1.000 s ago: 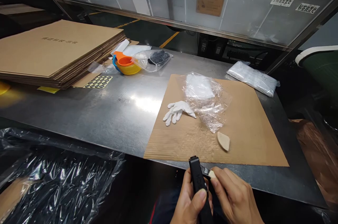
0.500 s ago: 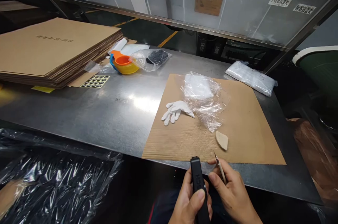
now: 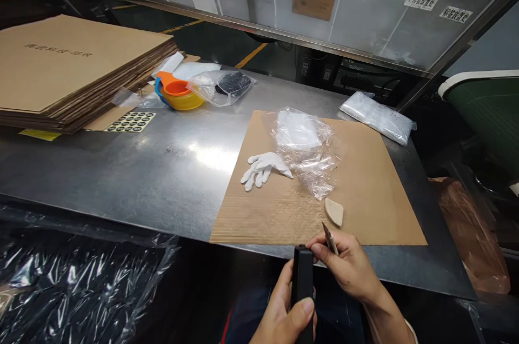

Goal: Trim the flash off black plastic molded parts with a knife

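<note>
A long black object (image 3: 304, 279) stands in my left hand (image 3: 286, 309), whose fingers wrap round its lower part. My right hand (image 3: 346, 263) holds a slim pointed tool (image 3: 330, 239), tip up, with thumb and index finger pinched at the black object's upper end. On the cardboard sheet (image 3: 377, 198) beyond my hands lies a beige rounded pad (image 3: 334, 212). Farther back are a white glove (image 3: 265, 168) and crumpled clear plastic (image 3: 316, 163) around a white item (image 3: 298, 130).
Stacked cardboard (image 3: 81, 63) fills the back left, near a sticker sheet (image 3: 130, 121), orange and yellow cups (image 3: 182, 96) and a bagged dark item (image 3: 234, 83). A clear plastic packet (image 3: 377, 117) lies back right. Black plastic (image 3: 81, 273) hangs before the metal table (image 3: 174, 182).
My right hand has moved up and left, bringing its fingertips to the black object's top end. The black object is turned slightly, and the whole view has shifted a little.
</note>
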{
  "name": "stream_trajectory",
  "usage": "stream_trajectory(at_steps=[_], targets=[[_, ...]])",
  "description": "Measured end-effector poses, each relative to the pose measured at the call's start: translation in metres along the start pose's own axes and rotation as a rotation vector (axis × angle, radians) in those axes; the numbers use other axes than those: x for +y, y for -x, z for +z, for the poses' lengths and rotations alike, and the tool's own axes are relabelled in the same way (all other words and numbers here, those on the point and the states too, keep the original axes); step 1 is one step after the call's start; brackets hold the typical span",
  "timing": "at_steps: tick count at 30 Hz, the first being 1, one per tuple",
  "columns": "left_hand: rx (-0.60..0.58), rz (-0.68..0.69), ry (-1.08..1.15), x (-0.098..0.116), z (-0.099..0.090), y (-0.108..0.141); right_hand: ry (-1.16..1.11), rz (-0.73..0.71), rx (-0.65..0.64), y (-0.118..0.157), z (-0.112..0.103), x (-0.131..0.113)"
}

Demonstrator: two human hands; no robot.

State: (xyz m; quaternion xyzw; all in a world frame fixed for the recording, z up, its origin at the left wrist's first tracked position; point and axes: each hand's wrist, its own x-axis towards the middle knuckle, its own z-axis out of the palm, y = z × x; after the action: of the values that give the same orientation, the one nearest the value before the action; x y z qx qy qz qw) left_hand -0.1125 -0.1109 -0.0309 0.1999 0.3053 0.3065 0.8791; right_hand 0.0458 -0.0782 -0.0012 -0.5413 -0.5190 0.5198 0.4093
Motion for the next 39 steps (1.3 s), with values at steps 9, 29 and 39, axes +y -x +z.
stream_trajectory(at_steps=[9, 29, 39], targets=[[-0.016, -0.021, 0.012, 0.008, 0.001, -0.003, -0.157, 0.095, 0.000, 0.007, 0.003, 0.014], [0.479, 0.313, 0.312, 0.019, 0.011, -0.036, 1.020, 0.172, 0.720, -0.008, -0.083, 0.086], [0.490, 0.336, 0.416, 0.022, 0.010, -0.045, 0.760, -0.303, 0.385, 0.007, -0.013, 0.063]])
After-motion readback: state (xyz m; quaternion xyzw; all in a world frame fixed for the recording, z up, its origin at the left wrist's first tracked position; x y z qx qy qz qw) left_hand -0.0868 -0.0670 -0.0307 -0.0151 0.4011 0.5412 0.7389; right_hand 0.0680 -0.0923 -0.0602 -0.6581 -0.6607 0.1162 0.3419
